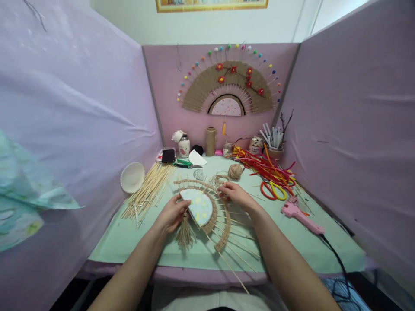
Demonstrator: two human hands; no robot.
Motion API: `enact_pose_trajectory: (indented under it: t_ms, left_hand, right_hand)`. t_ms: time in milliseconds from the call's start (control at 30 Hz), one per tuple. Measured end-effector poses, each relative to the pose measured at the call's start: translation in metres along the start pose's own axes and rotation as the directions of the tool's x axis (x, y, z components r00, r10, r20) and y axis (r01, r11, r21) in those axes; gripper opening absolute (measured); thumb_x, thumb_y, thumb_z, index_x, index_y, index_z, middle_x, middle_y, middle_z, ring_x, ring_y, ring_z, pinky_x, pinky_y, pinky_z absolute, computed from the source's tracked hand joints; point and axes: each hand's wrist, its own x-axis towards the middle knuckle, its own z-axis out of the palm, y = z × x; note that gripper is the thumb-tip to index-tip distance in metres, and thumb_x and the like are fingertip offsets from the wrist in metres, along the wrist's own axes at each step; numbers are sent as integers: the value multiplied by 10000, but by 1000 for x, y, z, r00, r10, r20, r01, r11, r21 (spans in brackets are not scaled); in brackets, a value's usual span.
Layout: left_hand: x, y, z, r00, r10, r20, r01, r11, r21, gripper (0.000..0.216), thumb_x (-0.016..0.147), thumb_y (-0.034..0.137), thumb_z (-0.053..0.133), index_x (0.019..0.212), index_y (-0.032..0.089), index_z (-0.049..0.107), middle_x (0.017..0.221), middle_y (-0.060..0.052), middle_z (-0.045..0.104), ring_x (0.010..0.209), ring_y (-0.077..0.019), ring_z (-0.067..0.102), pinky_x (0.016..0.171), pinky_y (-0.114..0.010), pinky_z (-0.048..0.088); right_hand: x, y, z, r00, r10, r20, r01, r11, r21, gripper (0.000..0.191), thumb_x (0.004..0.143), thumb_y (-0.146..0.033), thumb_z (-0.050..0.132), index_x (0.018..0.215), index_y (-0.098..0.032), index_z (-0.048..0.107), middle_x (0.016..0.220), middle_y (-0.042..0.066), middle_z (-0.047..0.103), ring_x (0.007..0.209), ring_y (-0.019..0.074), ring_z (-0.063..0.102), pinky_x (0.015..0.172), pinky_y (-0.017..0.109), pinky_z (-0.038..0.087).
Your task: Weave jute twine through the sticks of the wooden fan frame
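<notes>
A half-made fan lies tilted in front of me, with a pale blue flowered half-round base (198,206), thin bamboo sticks (238,222) spreading from it and a curved band of woven twine (224,235) across them. My left hand (173,212) is closed on the base's straight edge, thumb on top. A twine tassel (184,231) hangs beside it. My right hand (235,193) is closed in a pinch at the outer band, fingertips on the jute twine (218,179). Loose loops of that twine lie just beyond, near a twine ball (235,171). What the fingertips cover is hidden.
Loose bamboo sticks (151,190) and a white bowl (132,177) are at left. Green-handled pliers (183,163) lie behind the fan. At right are red and yellow pipe cleaners (262,166), scissors (273,191) and a corded pink glue gun (301,216). A finished fan (230,86) hangs behind.
</notes>
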Motion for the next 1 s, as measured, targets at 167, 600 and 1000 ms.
enact_pose_trajectory:
  t_ms: [167,600,1000]
  left_hand:
    - [-9,26,-16,996,50,-73,-44,995,89,331,703,160,702,1008,171,576,698,11,669,501,-90,588,455,-178,440]
    - [8,89,-28,951,300,-69,-298,953,49,580,740,185,650,1293,219,480,882,-2,696,643,-119,659,556,-217,538]
    - [22,60,57,888,-81,452,412,575,-707,458,899,82,435,1345,179,392,873,-75,666,626,-83,663,533,-107,538]
  right_hand:
    - [0,-10,-10,979,-43,-199,94,962,256,208,709,-369,683,739,-186,587,834,24,688,734,148,659,559,215,447]
    - [8,-14,-33,835,102,-540,326,699,636,261,581,-285,772,702,-204,556,613,-40,636,495,72,540,440,171,446]
    - [11,-12,-22,892,-8,-452,333,689,643,255,582,-250,760,722,-217,549,618,-28,630,503,89,544,458,194,436]
